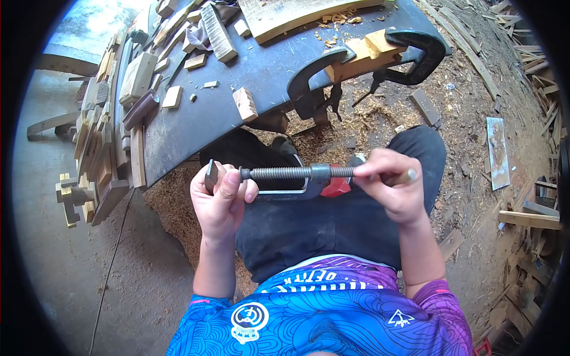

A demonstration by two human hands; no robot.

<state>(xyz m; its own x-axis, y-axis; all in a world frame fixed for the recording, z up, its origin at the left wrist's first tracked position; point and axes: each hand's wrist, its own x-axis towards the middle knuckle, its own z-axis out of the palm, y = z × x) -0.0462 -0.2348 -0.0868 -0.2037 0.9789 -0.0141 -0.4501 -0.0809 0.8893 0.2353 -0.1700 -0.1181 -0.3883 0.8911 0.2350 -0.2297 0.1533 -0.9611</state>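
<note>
I hold a metal C-clamp [279, 174] sideways over my lap, its long threaded screw running level between my hands. My left hand [222, 190] is closed on its jaw end, beside the screw's small round pad. My right hand [389, 184] grips the handle end of the screw, with a short pale rod showing by the fingers. A red object [335, 188] lies just behind the clamp, partly hidden by it. Above, two black C-clamps [309, 83] hold a light wooden piece [359, 59] at the edge of the dark bench [172, 136].
Wooden blocks and offcuts [214, 32] lie on the bench and are stacked along its left end [101, 148]. A wooden board [309, 18] rests at the back. Shavings [350, 113] cover the ground. A pale plank [499, 151] and heaped scrap wood [534, 261] are on the right.
</note>
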